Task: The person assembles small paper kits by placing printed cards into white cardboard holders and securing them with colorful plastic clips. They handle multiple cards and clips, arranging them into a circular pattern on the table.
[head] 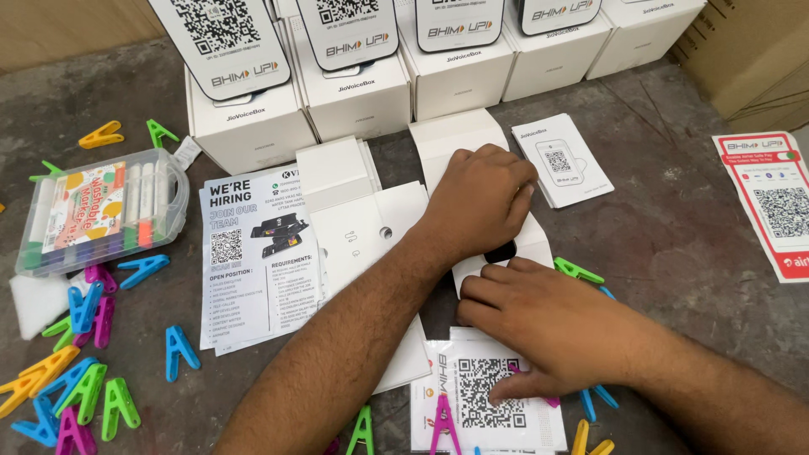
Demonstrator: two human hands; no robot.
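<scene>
The left hand [482, 198] pressed flat, fingers together, on an unfolded white carton [438, 147] at mid-desk [674, 244]. The right hand [539, 324] rested flat beside it, fingertips on a white code card [472, 396]. Neither hand gripped anything. A dark object under the left palm could not be identified. Uneven pressure could have creased the carton flap; the loose clothes pegs [76, 396] nearby could have snagged it.
</scene>
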